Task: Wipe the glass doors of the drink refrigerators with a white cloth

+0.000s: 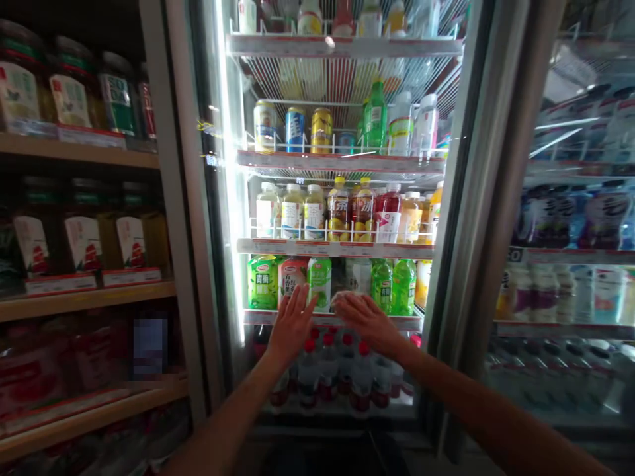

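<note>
My left hand [294,322] is raised before the lower drinks shelf, its fingers stretched out and nothing in them. A green drink pack [320,281] stands upright just beyond its fingertips, and a red drink pack [292,272] is partly hidden behind the fingers. Whether the hand touches either one, I cannot tell. To its right, my right hand [364,317] reaches toward the same shelf, fingers extended and pointing left, slightly blurred. A pale container [358,274] stands behind it. Green bottles [393,285] are to the right of that hand, and a larger green pack [262,283] is at the far left.
The lit fridge has several wire shelves with rails, such as the shelf edge [337,248] above my hands. Red-capped bottles [328,370] stand below. A metal door frame [501,198] rises on the right. Wooden shelves [89,291] with bottles are on the left.
</note>
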`<control>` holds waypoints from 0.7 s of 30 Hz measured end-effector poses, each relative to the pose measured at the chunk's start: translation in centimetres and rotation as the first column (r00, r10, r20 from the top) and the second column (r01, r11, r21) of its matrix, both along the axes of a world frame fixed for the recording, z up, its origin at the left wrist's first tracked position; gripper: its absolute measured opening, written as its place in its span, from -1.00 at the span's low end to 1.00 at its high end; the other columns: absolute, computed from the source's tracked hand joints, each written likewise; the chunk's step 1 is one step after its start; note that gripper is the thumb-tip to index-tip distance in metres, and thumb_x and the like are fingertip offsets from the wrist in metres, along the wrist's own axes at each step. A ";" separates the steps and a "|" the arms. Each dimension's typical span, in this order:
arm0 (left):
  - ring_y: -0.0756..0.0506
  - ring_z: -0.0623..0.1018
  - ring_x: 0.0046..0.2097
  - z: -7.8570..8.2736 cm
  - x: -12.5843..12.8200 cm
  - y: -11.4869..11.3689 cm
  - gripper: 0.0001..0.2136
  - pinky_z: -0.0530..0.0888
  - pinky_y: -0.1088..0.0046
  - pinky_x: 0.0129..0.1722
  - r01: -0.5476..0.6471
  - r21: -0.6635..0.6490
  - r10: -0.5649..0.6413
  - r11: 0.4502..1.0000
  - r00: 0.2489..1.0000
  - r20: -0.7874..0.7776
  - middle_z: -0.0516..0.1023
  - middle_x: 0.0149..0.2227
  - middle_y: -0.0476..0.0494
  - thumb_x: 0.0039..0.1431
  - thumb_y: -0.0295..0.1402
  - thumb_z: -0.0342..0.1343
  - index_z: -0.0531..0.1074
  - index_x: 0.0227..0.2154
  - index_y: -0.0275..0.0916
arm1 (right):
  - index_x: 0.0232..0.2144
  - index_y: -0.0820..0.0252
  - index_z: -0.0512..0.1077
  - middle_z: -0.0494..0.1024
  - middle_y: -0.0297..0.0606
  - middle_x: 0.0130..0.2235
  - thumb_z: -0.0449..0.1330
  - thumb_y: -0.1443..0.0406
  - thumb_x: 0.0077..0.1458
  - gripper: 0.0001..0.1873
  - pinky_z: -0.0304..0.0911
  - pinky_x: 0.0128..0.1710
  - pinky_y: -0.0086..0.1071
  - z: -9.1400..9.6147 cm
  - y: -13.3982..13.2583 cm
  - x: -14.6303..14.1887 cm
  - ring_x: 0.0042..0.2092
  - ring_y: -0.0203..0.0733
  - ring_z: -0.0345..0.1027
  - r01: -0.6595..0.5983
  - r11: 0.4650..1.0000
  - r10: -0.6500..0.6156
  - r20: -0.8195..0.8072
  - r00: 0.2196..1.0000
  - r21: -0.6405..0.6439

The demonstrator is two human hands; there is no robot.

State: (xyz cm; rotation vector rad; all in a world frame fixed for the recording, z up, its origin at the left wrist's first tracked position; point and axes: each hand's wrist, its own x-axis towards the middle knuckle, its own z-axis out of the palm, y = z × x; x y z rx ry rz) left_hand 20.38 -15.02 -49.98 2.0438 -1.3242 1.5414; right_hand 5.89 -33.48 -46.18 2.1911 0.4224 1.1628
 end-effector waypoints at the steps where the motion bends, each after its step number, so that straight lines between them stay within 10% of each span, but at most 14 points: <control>1: -0.20 0.00 0.29 -0.1 0.1 0.1 -0.52 0.18 0.10 0.19 0.008 0.000 -0.008 1.000 1.000 -0.001 0.11 0.25 -0.24 0.14 -0.45 -0.05 0.15 0.16 -0.17 | 0.18 0.10 0.14 0.13 -0.35 0.25 -0.03 0.47 0.13 -0.44 -0.12 0.27 -0.11 1.1 -0.2 0.1 0.32 -0.17 -0.29 0.009 0.999 -0.011 0.042 0.999 0.044; 7: -0.23 0.12 0.26 0.7 -1.3 -0.3 -0.61 0.18 0.04 0.18 0.133 -0.140 -0.154 0.981 0.976 -0.152 0.20 0.21 -0.26 0.13 -0.47 -0.05 0.29 0.04 -0.17 | 0.24 -0.03 0.00 -0.06 -0.36 0.31 -0.06 0.47 0.14 -0.36 -0.11 0.26 -0.01 7.6 -0.6 2.0 0.33 -0.10 -0.35 -0.111 0.936 -0.008 0.337 0.941 0.334; 15: -0.05 0.45 0.00 8.5 -7.1 -5.9 -0.68 0.41 0.34 0.01 0.460 -0.609 -0.713 0.646 0.648 -0.267 0.45 -0.04 -0.21 0.17 -0.45 -0.10 0.27 -0.01 -0.25 | 0.28 -0.01 -0.30 -0.20 -0.26 0.33 -0.02 0.47 0.12 -0.21 0.12 0.19 -0.09 3.6 1.4 2.9 0.31 -0.10 -0.20 -0.406 0.836 0.270 0.367 0.890 0.370; 21: -0.20 0.33 0.10 11.1 -7.6 -9.9 -0.69 0.32 0.13 0.09 0.387 -0.565 -0.594 0.729 0.768 -0.240 0.36 0.04 -0.28 0.09 -0.39 0.02 0.33 -0.07 -0.26 | 0.28 -0.02 -0.22 -0.17 -0.20 0.33 0.02 0.39 0.12 -0.24 0.14 0.15 -0.08 4.1 -1.3 0.6 0.29 -0.04 -0.12 -0.379 0.846 0.211 0.417 0.884 0.375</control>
